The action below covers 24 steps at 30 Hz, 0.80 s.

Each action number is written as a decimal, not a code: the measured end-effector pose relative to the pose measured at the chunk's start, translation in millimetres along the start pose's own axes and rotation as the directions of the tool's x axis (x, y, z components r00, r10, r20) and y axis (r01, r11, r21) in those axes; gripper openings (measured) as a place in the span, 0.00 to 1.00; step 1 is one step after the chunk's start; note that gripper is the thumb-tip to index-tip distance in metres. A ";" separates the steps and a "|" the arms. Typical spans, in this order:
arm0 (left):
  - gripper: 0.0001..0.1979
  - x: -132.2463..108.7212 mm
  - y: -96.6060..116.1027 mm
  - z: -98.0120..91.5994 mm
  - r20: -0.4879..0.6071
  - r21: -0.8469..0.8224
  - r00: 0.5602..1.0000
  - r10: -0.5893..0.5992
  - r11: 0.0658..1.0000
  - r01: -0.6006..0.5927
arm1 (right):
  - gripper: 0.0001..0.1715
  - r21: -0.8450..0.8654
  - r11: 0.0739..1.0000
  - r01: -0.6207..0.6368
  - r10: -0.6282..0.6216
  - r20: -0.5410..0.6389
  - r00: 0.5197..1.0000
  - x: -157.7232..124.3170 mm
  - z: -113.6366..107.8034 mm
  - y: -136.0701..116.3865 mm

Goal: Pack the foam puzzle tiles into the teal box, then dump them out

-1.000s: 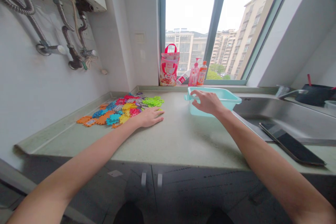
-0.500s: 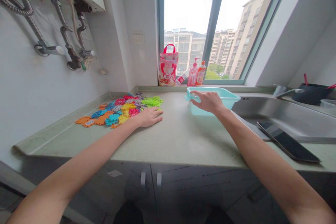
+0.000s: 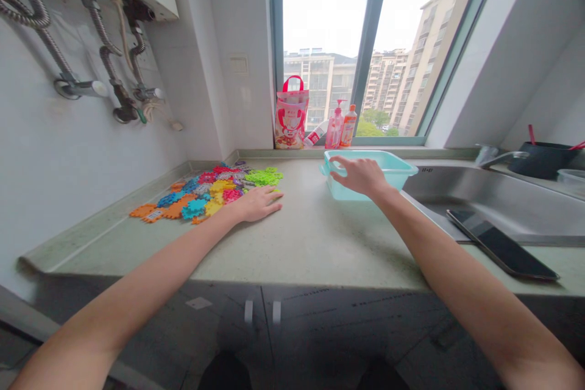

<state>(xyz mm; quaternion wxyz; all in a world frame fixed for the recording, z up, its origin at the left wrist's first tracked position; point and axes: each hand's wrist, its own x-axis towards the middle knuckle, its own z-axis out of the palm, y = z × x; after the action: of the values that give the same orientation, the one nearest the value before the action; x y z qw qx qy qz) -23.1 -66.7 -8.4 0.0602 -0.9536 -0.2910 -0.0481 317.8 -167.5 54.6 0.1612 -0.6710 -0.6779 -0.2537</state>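
My left hand (image 3: pixel 258 203) lies flat on the counter with its fingers stretched out, at the right edge of a spread of gear-shaped plastic toy pieces (image 3: pixel 220 186) in orange, blue, yellow, pink and grey. Its fingertips are just in front of the lime green pieces (image 3: pixel 264 177). My right hand (image 3: pixel 361 175) is at the near left rim of a light turquoise plastic basin (image 3: pixel 395 181). Thumb and fingers curve around that rim, with a gap showing between them. Part of the basin's near side is hidden by the hand, and I cannot see what it contains.
A dark phone (image 3: pixel 500 244) lies at the near edge of the steel sink (image 3: pixel 512 195). A red-handled bag (image 3: pixel 291 116) and pink and orange bottles (image 3: pixel 340 127) stand along the window. Metal pipes (image 3: pixel 109 49) run down the left wall.
Both hands stay in place, and neither the basin nor the toy pieces move. Only the camera view shifts slightly.
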 end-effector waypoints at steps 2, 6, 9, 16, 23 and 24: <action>0.34 -0.8 1.4 -0.8 0.004 0.011 1.000 0.001 1.000 -0.001 | 0.29 -0.006 1.000 -0.014 0.014 0.017 1.000 0.4 0.7 0.0; 0.31 -3.1 5.0 -4.0 -0.058 0.033 0.998 -0.003 0.999 0.005 | 0.34 -0.024 0.999 -0.021 0.023 0.067 0.998 0.8 0.5 0.1; 0.24 -4.8 14.3 -9.5 -0.149 0.034 0.986 0.068 0.997 -0.063 | 0.37 -0.044 0.999 -0.022 0.026 0.091 0.996 1.0 -1.5 -1.3; 0.25 13.6 81.9 -5.9 -0.197 -0.338 0.966 0.167 0.914 -0.226 | 0.32 -0.098 0.995 0.001 0.003 0.049 0.999 0.7 -12.4 -9.1; 0.26 150.8 135.4 22.5 -0.212 -0.522 0.972 -0.098 0.852 -0.028 | 0.29 -0.066 0.996 -0.067 0.045 -0.296 0.954 1.8 -32.0 14.7; 0.25 174.0 140.0 24.9 -0.233 -0.518 0.966 -0.113 0.855 -0.025 | 0.29 -0.070 0.995 -0.071 0.043 -0.341 0.939 2.0 -34.3 19.5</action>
<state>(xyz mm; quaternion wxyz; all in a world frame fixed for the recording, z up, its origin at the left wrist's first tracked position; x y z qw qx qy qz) 200.6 -82.9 -23.1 -0.1623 -0.9134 -0.2792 -0.2478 332.8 -185.6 86.3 0.2551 -0.6427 -0.6094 -0.3880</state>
